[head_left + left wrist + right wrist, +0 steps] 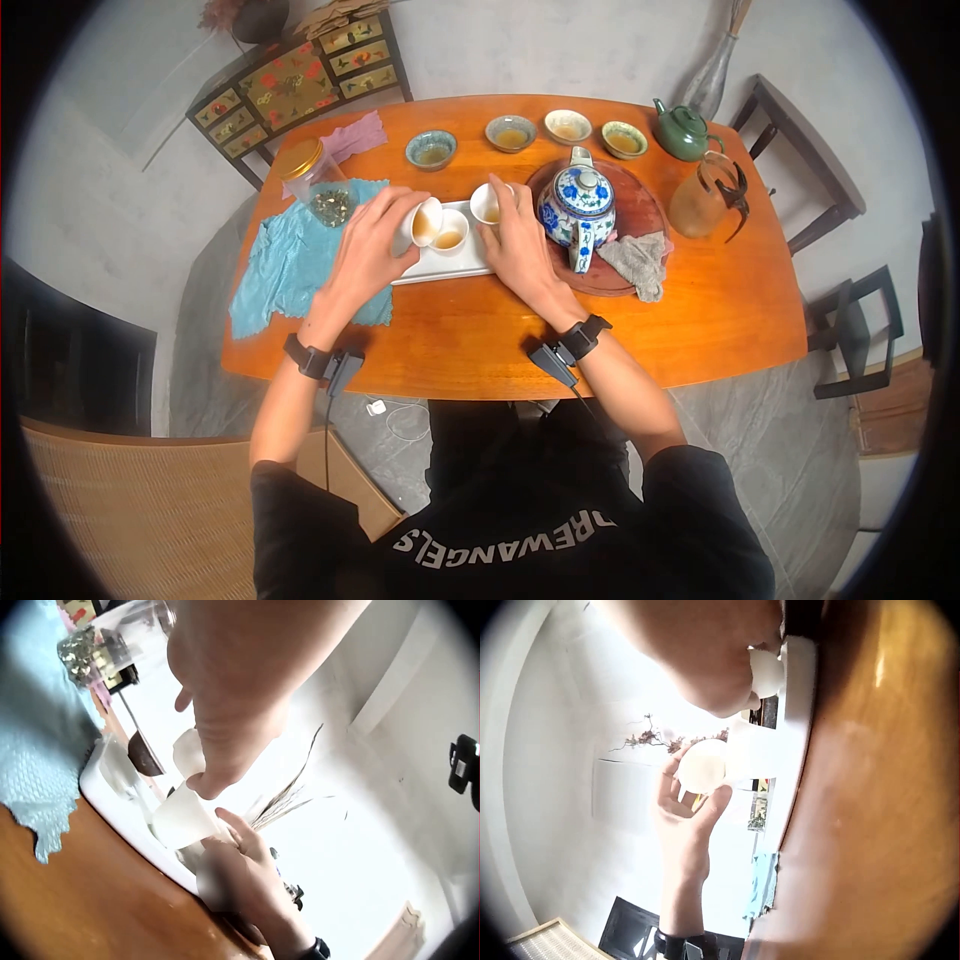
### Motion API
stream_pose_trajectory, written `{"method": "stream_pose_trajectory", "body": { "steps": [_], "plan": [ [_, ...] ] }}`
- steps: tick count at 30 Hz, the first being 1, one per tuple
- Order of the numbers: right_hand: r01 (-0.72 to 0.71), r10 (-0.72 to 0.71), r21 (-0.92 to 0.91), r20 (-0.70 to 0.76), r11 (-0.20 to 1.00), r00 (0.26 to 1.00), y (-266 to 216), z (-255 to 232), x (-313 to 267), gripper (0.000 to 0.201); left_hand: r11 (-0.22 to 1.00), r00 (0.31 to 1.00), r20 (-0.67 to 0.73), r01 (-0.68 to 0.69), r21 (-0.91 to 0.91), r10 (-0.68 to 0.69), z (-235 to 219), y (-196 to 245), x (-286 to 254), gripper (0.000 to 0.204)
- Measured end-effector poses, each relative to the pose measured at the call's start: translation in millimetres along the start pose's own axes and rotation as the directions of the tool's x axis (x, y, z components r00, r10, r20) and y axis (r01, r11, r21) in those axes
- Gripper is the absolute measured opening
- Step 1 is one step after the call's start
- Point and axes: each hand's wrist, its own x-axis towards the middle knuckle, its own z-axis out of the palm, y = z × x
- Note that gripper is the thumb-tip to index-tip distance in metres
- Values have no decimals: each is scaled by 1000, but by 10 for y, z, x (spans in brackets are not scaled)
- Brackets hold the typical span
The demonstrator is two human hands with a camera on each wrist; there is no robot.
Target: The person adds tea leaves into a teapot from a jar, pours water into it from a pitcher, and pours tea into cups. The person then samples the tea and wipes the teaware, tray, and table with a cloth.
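Observation:
My left hand (370, 230) grips a small white teacup (427, 221), tipped to the right with amber tea inside. Its rim overlaps a second white teacup (450, 231) in the head view; that one stands upright on a white rectangular tray (437, 268) and also holds tea. At the tray's right end, my right hand (520, 245) pinches a third white teacup (481, 206) between thumb and fingers. In the right wrist view, the left hand (682, 840) curls around its cup (703, 766), and the right hand's cup (766, 673) sits low by the tray.
A blue-and-white teapot (577, 205) and a grey cloth (638, 262) rest on a round wooden board (645, 200) at right. Behind stand several tea bowls (511, 133), a green teapot (683, 133) and a glass pitcher (698, 203). A tea-leaf jar (322, 190) and teal cloth (283, 260) lie left.

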Motion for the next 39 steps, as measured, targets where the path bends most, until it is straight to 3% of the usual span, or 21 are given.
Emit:
{"method": "stream_pose_trajectory", "body": {
  "steps": [4, 5, 6, 8, 9, 11, 15, 17, 18, 19, 20, 21, 22, 25, 29, 30, 34, 35, 37, 39],
  "plan": [
    [34, -33, 26, -34, 999, 999, -34, -35, 2, 69, 964, 978, 136, -181, 195, 156, -65, 11, 131, 62],
    [88, -87, 21, -69, 996, 994, -43, -46, 5, 70, 925, 959, 177, -265, 271, 222, -66, -1, 159, 61],
    [142, -140, 14, -103, 990, 985, -50, -53, 5, 71, 926, 959, 179, -263, 271, 220, -58, -12, 190, 61],
    [158, -156, 15, -114, 987, 981, -54, -58, 15, 73, 795, 892, 252, -450, 406, 376, -47, -20, 252, 59],
    [176, -173, 14, -126, 984, 977, -57, -61, 18, 74, 797, 893, 252, -448, 405, 373, -45, -26, 275, 59],
    [171, -168, 15, -120, 985, 978, -76, -79, 7, 75, 660, 799, 354, -601, 451, 486, -58, -13, 323, 57],
    [171, -169, 10, -115, 985, 979, -67, -87, 6, 77, 590, 744, 407, -668, 454, 530, -96, -17, 349, 59],
    [185, -182, 14, -121, 983, 976, -87, -103, 12, 78, 904, 936, 141, -349, 246, 323, -114, -72, 309, 64],
    [194, -190, 15, -135, 981, 972, -98, -110, 19, 78, 979, 986, 13, -166, 116, 166, -107, -81, 265, 64],
    [197, -194, 12, -134, 980, 972, -117, -103, 25, 78, 979, 986, 9, -167, 115, 168, -84, -118, 223, 64],
    [194, -191, 7, -132, 981, 973, -144, -89, 33, 78, 999, 993, -114, 2, -51, -8, -36, -188, 174, 62],
    [192, -191, 1, -126, 981, 974, -166, -78, 49, 78, 960, 958, -205, 151, -235, -200, 32, -282, 120, 61],
    [199, -198, -8, -121, 980, 973, -180, -56, 63, 78, 911, 932, -235, 175, -373, -275, 151, -469, 45, 60],
    [302, -304, -34, -77, 953, 950, -215, 5, 160, 75, 837, 895, -269, 177, -517, -356, 280, -619, -109, 58],
    [433, -432, -125, 33, 893, 901, -265, -25, 285, 66, 767, 914, -195, 167, -620, -357, 385, -713, -271, 55],
    [487, -474, -156, 111, 860, 873, -271, -61, 318, 65, 743, 925, -122, 205, -637, -359, 373, -746, -301, 60],
    [645, -565, -265, 321, 717, 760, -347, -186, 443, 54, 666, 917, -90, 212, -715, -388, 351, -686, -322, 58],
    [703, -596, -292, 379, 649, 708, -383, -219, 474, 51, 674, 926, -71, 215, -707, -370, 345, -659, -320, 58],
    [734, -597, -301, 435, 609, 674, -409, -244, 532, 48, 677, 931, -56, 220, -702, -361, 330, -603, -316, 57],
    [808, -642, -254, 502, 531, 580, -407, -246, 582, 47, 704, 939, -15, 246, -666, -343, 333, -563, -313, 56]
  ]
}}
